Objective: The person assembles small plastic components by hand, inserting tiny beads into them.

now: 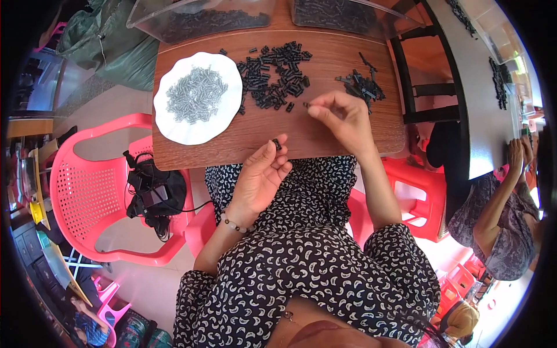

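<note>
My left hand point(259, 178) is raised just in front of the table's near edge, with thumb and index finger pinching a small black plastic part point(277, 144). Over the tabletop, my right hand point(346, 120) has its thumb and index finger pressed together. A tiny dark piece point(306, 105) shows at those fingertips; whether it is gripped or lies on the table I cannot tell. Beyond lies a loose pile of short black plastic parts point(284, 72). Longer thin black pieces point(365, 86) are heaped beside my right hand. A white scalloped plate point(168, 124) bears many small clear pieces point(197, 93).
Two clear plastic bins point(272, 20) with black parts stand at the brown table's point(377, 130) far edge. A pink chair point(87, 191) with a black bag point(156, 191) is on the left. At the right are a red stool point(418, 197), another table point(493, 69) and a seated person point(499, 226).
</note>
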Demonstrator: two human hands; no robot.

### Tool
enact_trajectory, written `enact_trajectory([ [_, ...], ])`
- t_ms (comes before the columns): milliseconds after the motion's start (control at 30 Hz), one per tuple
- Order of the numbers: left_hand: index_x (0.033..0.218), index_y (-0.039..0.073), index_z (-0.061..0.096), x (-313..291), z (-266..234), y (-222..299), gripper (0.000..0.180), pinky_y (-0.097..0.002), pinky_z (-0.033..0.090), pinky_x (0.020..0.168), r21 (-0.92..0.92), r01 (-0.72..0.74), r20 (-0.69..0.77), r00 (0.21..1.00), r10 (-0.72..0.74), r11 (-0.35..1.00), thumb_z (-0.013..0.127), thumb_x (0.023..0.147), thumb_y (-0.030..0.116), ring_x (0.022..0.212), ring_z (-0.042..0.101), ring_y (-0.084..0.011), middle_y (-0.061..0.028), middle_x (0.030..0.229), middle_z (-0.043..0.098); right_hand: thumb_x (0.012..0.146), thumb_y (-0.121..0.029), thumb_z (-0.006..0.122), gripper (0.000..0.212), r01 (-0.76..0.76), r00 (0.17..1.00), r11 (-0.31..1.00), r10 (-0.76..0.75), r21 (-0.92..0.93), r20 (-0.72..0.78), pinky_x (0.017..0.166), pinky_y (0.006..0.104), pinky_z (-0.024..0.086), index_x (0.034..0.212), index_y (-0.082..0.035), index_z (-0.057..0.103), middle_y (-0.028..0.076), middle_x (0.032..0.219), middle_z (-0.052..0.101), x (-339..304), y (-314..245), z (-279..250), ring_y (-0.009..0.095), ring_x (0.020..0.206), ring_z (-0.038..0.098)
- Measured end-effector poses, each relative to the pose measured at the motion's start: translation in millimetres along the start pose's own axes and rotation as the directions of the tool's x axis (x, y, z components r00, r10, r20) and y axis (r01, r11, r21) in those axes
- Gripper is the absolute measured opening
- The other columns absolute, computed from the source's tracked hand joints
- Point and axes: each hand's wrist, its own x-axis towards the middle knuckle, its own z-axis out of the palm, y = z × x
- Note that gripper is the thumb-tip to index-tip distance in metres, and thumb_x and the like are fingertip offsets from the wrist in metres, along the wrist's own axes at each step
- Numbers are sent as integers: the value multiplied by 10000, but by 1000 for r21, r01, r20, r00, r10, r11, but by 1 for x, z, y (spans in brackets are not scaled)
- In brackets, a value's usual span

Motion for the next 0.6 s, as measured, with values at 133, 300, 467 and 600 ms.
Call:
enact_trajectory([
  [133,1168,29,612,2,5,-2,320,-263,500,822,0,-22,53,998,22,1000,622,922,233,833,567,-79,-1,948,644,831,-56,718,100,-37,992,942,-5,335,122,707,205,448,893,10,677,9,830,645,-34,-27,14,64,793,577],
  [300,1120,94,635,3,7,-8,270,-274,495,856,-38,-14,76,997,17,999,649,898,248,882,580,-92,14,986,649,806,-67,738,130,49,987,981,-76,188,139,682,218,442,897,6,682,10,790,591,-57,-31,21,73,743,529],
  [467,1096,119,644,2,3,-12,245,-283,481,882,-43,-8,94,995,12,999,652,893,256,911,575,-94,25,1024,645,789,-67,742,108,233,966,970,-239,68,101,646,236,457,865,-10,690,31,761,621,-58,-24,27,104,724,527],
  [600,1081,127,648,0,2,-13,235,-285,461,896,-38,-21,133,991,26,999,655,890,263,939,571,-96,34,1050,637,777,-60,745,104,261,962,965,-262,21,82,647,245,466,851,-10,691,42,764,651,-60,-26,28,126,718,545],
])
